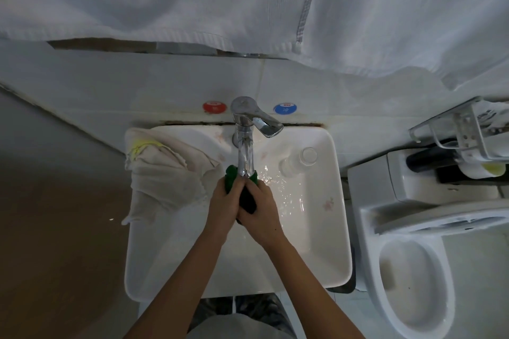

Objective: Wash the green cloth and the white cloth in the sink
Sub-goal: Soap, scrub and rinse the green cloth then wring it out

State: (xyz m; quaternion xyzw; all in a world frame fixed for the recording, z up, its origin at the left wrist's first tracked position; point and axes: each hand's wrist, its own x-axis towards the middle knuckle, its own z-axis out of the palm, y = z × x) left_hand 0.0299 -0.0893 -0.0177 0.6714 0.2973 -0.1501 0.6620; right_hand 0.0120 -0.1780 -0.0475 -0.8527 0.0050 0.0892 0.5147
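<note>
Green cloth (230, 175) sat bunched under the tap (246, 158), over the sink (316, 228), so running water could soak it. Left hand (222, 205) and right hand (261, 208) both gripped it, fingers curled, likely scrubbing. White cloth (162, 176) lay draped over the sink's back left corner, waiting.

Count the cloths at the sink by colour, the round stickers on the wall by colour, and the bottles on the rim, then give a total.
Green cloth, held in both hands: 1
White cloth, draped over the sink's left rim: 1
Red sticker: 1
Blue sticker: 1
Bottle: 1
Total: 5
</note>
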